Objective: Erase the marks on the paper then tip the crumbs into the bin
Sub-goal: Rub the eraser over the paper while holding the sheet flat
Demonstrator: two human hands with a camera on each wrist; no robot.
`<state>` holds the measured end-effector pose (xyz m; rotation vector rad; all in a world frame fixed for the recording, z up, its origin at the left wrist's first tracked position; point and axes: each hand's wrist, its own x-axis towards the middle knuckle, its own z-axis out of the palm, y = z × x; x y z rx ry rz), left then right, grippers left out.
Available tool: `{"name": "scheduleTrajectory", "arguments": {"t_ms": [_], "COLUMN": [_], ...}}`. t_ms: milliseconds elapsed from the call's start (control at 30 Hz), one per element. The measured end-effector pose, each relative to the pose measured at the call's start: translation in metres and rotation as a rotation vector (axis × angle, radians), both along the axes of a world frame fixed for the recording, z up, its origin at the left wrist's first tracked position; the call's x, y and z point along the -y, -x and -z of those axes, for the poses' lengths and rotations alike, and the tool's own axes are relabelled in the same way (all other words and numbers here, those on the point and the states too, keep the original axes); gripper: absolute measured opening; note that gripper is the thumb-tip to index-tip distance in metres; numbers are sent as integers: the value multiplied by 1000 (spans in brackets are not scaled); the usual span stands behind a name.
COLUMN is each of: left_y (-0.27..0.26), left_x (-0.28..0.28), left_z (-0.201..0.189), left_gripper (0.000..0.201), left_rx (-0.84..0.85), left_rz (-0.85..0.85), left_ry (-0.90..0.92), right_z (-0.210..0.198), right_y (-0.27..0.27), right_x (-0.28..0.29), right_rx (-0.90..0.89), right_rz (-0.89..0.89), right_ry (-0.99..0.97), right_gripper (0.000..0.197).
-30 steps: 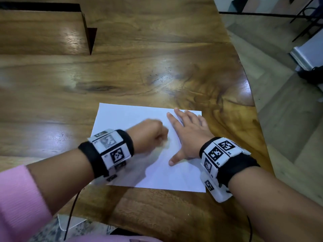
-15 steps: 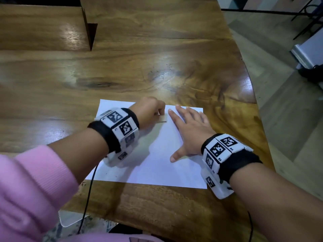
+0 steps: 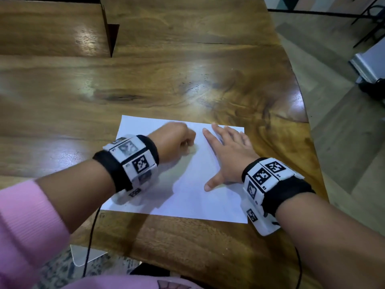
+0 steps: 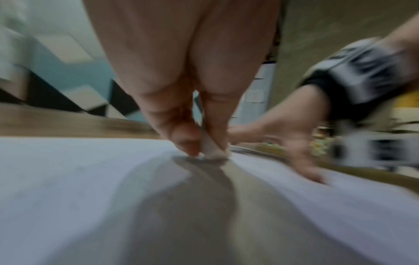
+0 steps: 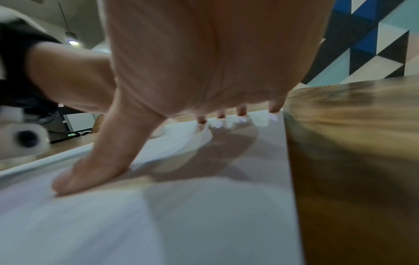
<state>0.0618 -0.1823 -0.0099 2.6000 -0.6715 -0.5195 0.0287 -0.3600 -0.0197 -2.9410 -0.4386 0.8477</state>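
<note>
While the left hand (image 3: 177, 140) pinches a small pale eraser (image 4: 212, 148) between thumb and curled fingers, its tip presses onto the white paper (image 3: 187, 197). That sheet lies flat on the wooden table (image 3: 166, 80), toward the near edge, at about five o'clock from the table's middle. At three o'clock from the left hand, the right hand (image 3: 228, 155) lies on the paper's far right part with its fingers straight and spread, thumb stretched out toward seven o'clock, holding nothing. In the right wrist view the fingertips (image 5: 241, 112) rest near the sheet's far edge. Both wrists carry white bands with black square markers. Any marks or crumbs on the sheet are too faint to tell.
</note>
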Motion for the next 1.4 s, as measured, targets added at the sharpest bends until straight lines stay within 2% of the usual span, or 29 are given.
{"name": "scheduleTrajectory", "arguments": {"t_ms": [100, 133, 267, 367, 433, 500, 567, 633, 733, 800, 867, 1000, 1033, 1133, 1200, 1266, 1366, 1400], "left_y": [27, 28, 29, 48, 52, 41, 25, 21, 45, 57, 50, 27, 28, 42, 43, 32, 13, 12], "left_x": [-2, -1, -5, -13, -16, -11, -4, -5, -20, -27, -25, 2, 8, 11, 7, 9, 22, 23], "left_z": [2, 4, 5, 5, 4, 2, 2, 4, 7, 9, 8, 5, 5, 6, 5, 5, 4, 5], "left_gripper": [3, 4, 13, 14, 10, 9, 8, 10, 11, 7, 6, 12, 10, 7, 6, 9, 8, 7], "left_rx": [-162, -160, -44, -119, -190, -113, -9, -5, -104, -160, -141, -14, -16, -129, -186, -144, 7, 13], "left_rz": [242, 245, 61, 245, 295, 241, 96, 49, 246, 312, 259, 25, 26, 232, 297, 217, 15, 7], "left_ry": [-42, -38, 67, 47, 2, 22, 53, 74, 75, 34, 49, 86, 83, 33, -14, 0, 54, 64], "right_z": [1, 1, 1, 1, 1, 1, 1, 1, 2, 1, 2, 2, 2, 1, 1, 1, 2, 2], "right_y": [0, 0, -1, 0, 1, 0, 0, 0, 0, 0, 0, 0, 0, -1, -1, -1, 0, 0], "right_x": [0, 1, -1, -1, 0, 0, 0, 0, 1, 1, 0, 0, 0, 0, 1, 1, 2, 2], "right_rx": [0, -1, -4, -3, -1, 1, -1, 0, 2, 0, 3, -3, -7, -15, -15, -12, -6, -5], "right_rz": [-3, 4, 0, -2, -4, -3, -2, -5, -3, -5, -8, -5, -5, -3, -6, -10, -18, -19], "right_ry": [5, 6, -1, 1, -5, -12, -15, -13, -20, -19, -14, -15, -15, -18, -18, -15, -12, -12], "right_gripper": [140, 140, 140, 140, 139, 139, 139, 139, 139, 140, 140, 139, 139, 140, 140, 140, 140, 140]}}
